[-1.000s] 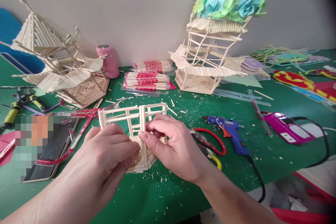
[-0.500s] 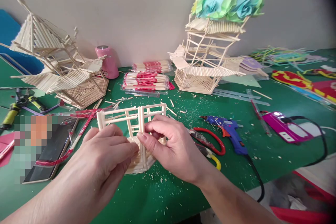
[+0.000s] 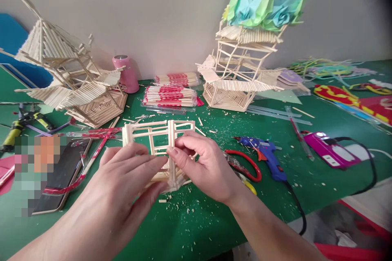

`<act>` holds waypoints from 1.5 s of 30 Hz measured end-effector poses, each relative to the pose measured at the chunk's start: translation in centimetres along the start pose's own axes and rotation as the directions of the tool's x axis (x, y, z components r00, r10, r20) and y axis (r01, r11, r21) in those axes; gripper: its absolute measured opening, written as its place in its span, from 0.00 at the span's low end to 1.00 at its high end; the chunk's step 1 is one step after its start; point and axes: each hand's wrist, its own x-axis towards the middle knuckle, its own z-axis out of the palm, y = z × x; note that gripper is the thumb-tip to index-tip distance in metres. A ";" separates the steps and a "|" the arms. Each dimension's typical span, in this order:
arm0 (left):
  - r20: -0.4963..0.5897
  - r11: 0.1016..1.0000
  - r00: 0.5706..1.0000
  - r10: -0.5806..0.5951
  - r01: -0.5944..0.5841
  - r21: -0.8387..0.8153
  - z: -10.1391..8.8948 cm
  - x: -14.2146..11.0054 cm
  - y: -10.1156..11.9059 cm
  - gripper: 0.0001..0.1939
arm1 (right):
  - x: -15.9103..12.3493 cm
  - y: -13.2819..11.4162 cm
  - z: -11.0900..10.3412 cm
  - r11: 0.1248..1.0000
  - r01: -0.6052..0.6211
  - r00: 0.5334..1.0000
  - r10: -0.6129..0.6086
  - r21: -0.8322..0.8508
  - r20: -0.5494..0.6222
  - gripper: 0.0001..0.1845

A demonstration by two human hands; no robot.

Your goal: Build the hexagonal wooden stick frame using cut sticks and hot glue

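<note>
A small house-like frame of pale wooden sticks (image 3: 172,151) stands upright on the table, its lower left part hidden by my left hand. My right hand (image 3: 199,163) pinches its near corner post between thumb and fingers. My left hand (image 3: 125,179) is in front of the frame, fingers stretched toward that post and thumb apart below; no held piece shows. A short stick piece (image 3: 162,201) lies just in front of the frame's base.
Two larger stick pavilions (image 3: 92,102) (image 3: 232,100) stand behind. Wrapped stick bundles (image 3: 170,96) and a pink cylinder (image 3: 128,75) are between them. Right are red-handled pliers (image 3: 257,167), a blue glue gun (image 3: 266,151) and a magenta device (image 3: 329,151). A phone (image 3: 65,175) lies left.
The frame has shifted slightly right and away from me. My left thumb and fingers have spread apart from a pinch. A short stick piece now shows before the base. My right hand keeps its pinch.
</note>
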 end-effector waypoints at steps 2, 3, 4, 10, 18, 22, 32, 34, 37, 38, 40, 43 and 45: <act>-0.095 0.999 0.995 -0.037 0.038 0.014 0.1 -0.4 0.1 0.15 | 0.2 0.4 -0.3 1.000 0.000 1.000 0.000 -0.014 -0.011 0.17; -0.141 0.998 0.988 -0.061 0.064 0.015 0.1 -0.8 0.1 0.16 | 0.3 0.5 -0.4 1.000 -0.007 1.000 0.007 -0.009 -0.016 0.17; -0.185 0.996 0.979 -0.083 0.086 0.011 0.2 -1.1 0.0 0.17 | 0.3 0.7 -0.5 1.000 -0.018 1.000 0.018 -0.002 -0.020 0.17; -0.386 0.979 0.902 -0.193 0.204 -0.012 1.7 -3.3 -1.2 0.15 | 0.5 1.5 -1.0 0.999 -0.036 0.999 0.036 -0.022 -0.013 0.20; -0.320 0.953 0.901 -0.292 0.245 -0.179 2.8 -3.2 -1.0 0.15 | 0.2 1.7 -1.3 0.998 -0.054 0.998 0.054 -0.032 -0.018 0.18; -0.297 0.936 0.900 -0.318 0.249 -0.248 2.7 -3.1 -1.1 0.13 | 0.2 1.7 -1.3 0.998 -0.057 0.998 0.057 -0.018 -0.018 0.18; -0.302 0.975 0.951 0.071 -0.002 0.224 1.3 0.6 0.2 0.07 | 0.0 1.0 -0.8 0.997 -0.026 1.000 0.025 -0.074 -0.014 0.18; -0.249 0.982 0.966 0.069 -0.022 0.188 1.5 1.0 0.4 0.09 | 0.0 0.7 -0.8 0.998 -0.013 1.000 0.012 -0.069 -0.013 0.18; -0.212 0.988 0.974 0.079 -0.049 0.146 1.8 1.1 0.3 0.10 | 0.0 0.5 -0.7 0.999 -0.015 1.000 0.014 -0.041 -0.027 0.17; -0.204 0.989 0.975 0.087 -0.060 0.135 1.8 1.0 0.2 0.10 | 0.0 0.4 -0.7 0.999 -0.018 0.999 0.017 -0.034 -0.031 0.17; -0.185 0.992 0.978 0.093 -0.074 0.106 1.8 0.8 0.0 0.09 | 0.0 0.4 -0.8 1.000 -0.019 0.999 0.018 -0.026 -0.029 0.16; -0.179 0.996 0.981 0.074 -0.063 0.068 1.6 0.7 -0.1 0.08 | 0.0 0.3 -0.8 1.000 -0.010 1.000 0.010 -0.017 -0.021 0.17; -0.188 0.997 0.980 0.060 -0.051 0.050 1.5 0.7 -0.1 0.08 | 0.0 0.2 -0.7 1.000 -0.006 1.000 0.005 -0.011 -0.022 0.17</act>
